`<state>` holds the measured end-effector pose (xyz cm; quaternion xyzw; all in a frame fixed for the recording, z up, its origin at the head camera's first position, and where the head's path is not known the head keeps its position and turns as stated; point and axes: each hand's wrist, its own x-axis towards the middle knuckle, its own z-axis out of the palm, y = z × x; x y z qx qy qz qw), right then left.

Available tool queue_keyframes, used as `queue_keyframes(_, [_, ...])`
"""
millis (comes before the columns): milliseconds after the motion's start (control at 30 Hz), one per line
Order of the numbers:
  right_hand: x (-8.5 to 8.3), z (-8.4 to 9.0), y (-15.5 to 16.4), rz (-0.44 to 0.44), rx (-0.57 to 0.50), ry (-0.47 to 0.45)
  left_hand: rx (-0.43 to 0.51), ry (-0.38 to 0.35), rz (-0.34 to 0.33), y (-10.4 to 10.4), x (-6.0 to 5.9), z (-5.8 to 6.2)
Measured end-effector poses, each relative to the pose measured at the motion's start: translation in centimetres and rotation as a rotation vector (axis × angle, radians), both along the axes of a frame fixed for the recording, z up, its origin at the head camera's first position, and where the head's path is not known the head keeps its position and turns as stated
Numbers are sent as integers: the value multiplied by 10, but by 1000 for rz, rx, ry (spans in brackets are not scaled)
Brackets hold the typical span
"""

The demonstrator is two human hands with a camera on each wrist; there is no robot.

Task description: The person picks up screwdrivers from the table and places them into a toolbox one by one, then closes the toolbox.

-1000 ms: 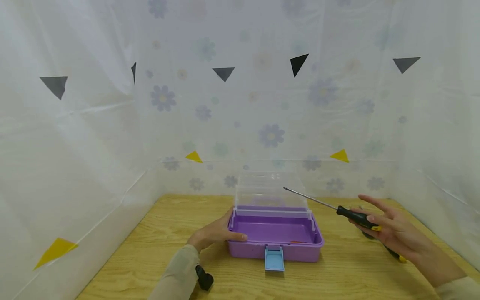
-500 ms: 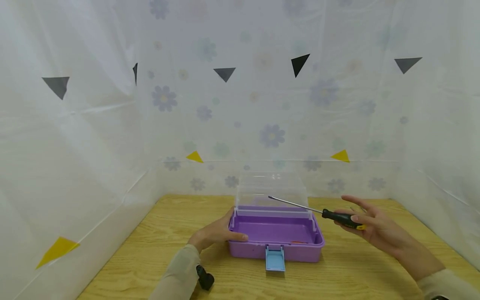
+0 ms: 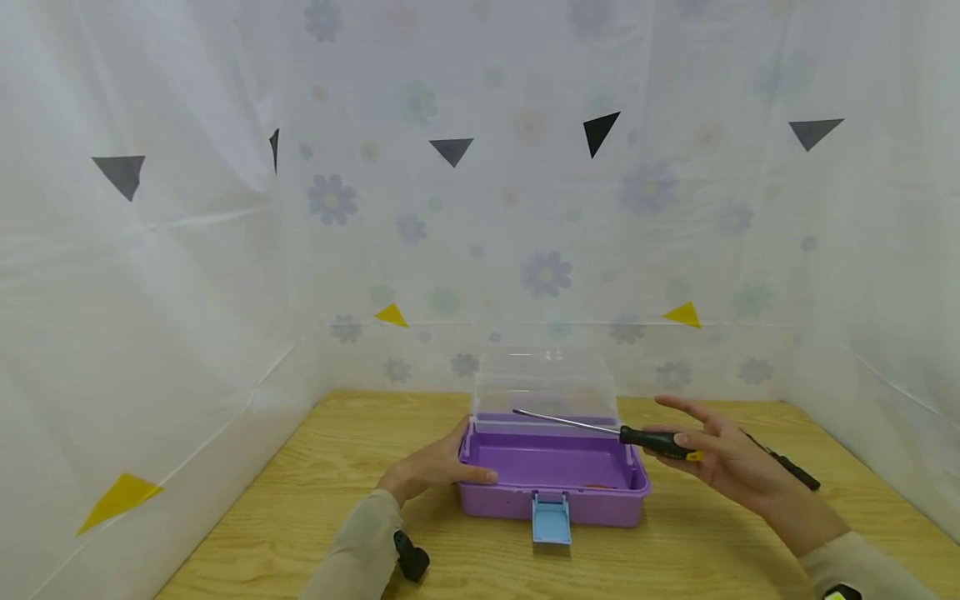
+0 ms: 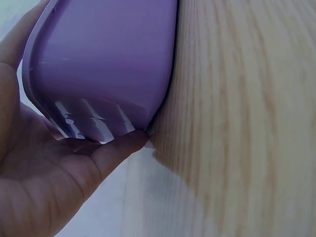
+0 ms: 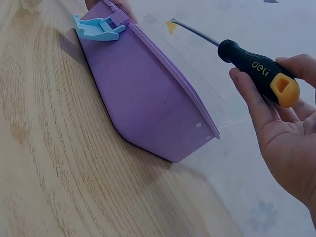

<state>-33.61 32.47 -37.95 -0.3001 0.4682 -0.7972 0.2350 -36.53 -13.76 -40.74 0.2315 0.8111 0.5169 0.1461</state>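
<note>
An open purple toolbox [image 3: 502, 502] stands on the table, its clear lid [image 3: 543, 379] tilted up at the back. My left hand [image 3: 431, 468] grips the box's left end, thumb over the front rim; in the left wrist view its fingers [image 4: 121, 148] curl against the outer wall. To the right, my right hand [image 3: 738, 473] holds a flat-tipped screwdriver [image 3: 651, 442] by its black-and-yellow handle, pinched between thumb and fingers, index finger raised. The shaft reaches leftward above the box's back part. Inside, only a sliver of something orange-red [image 3: 600, 487] shows behind the front wall.
A black-handled tool [image 3: 797, 472] lies on the wooden table [image 3: 675, 554] behind the right hand. A blue latch [image 3: 551, 527] hangs down the box's front. White flowered sheeting [image 3: 480, 208] surrounds the table at the back and sides.
My right hand has moved left with the screwdriver, bringing its shaft over the toolbox and uncovering the black-handled tool on the table. The left hand has kept its grip on the box.
</note>
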Motion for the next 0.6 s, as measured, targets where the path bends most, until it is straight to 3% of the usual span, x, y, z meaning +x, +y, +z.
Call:
queue_keyframes(367, [-4,-3,-24,-72,88,64,-44,6,23,2,0,2])
queue_keyframes(600, [-9,-5,-36,-44,121,91,-21,-3,12,2,0,1])
